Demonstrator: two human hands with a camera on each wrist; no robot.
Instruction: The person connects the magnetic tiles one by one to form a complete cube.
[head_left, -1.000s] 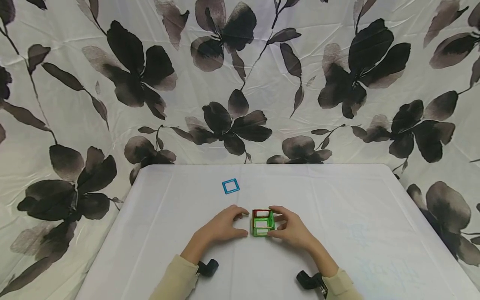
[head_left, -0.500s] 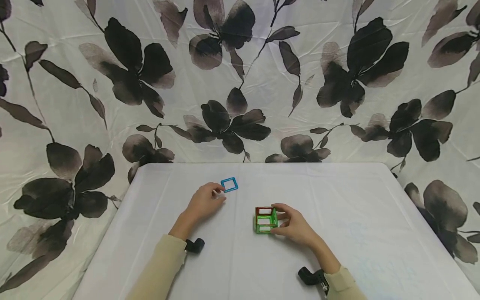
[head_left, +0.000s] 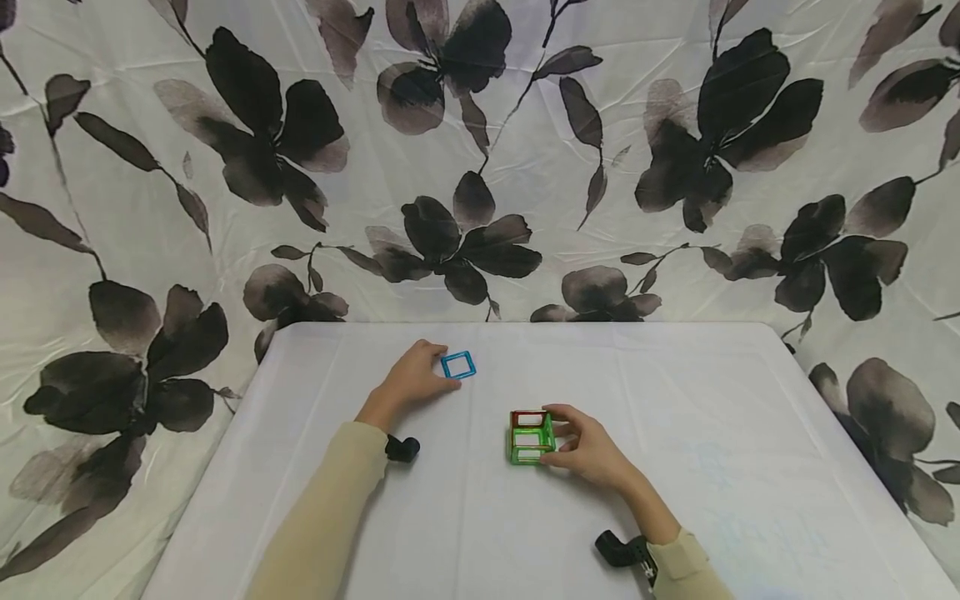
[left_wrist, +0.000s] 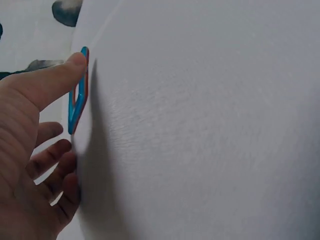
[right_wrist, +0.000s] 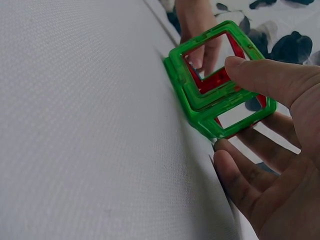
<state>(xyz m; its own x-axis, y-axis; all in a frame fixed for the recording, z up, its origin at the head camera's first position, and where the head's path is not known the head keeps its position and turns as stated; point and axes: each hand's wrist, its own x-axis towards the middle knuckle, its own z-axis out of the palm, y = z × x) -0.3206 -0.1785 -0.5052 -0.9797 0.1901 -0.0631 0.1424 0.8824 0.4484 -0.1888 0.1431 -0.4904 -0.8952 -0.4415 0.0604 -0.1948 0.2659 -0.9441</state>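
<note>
A blue square magnetic tile (head_left: 447, 371) lies flat on the table, left of centre in the head view. My left hand (head_left: 411, 375) spans its left side, index finger by the far corner and thumb by the near one. In the left wrist view the thumb (left_wrist: 55, 82) overlaps the tile's edge, while the index fingertip stays slightly apart. My right hand (head_left: 592, 450) holds an open box of magnetic tiles (head_left: 531, 457), green with a red far side, by its right side. The right wrist view shows the thumb (right_wrist: 250, 72) on a green frame; the other fingers are partly hidden behind.
A white cloth covers the table (head_left: 675, 375), whose back edge runs just beyond the blue tile. Behind it hangs a floral curtain (head_left: 465, 167). Black wrist cameras (head_left: 402, 450) sit on both arms, below beige sleeves.
My left hand has left the left side of the tile box and moved away and to the left, reaching the blue tile. My right hand keeps holding the box, almost in place.
</note>
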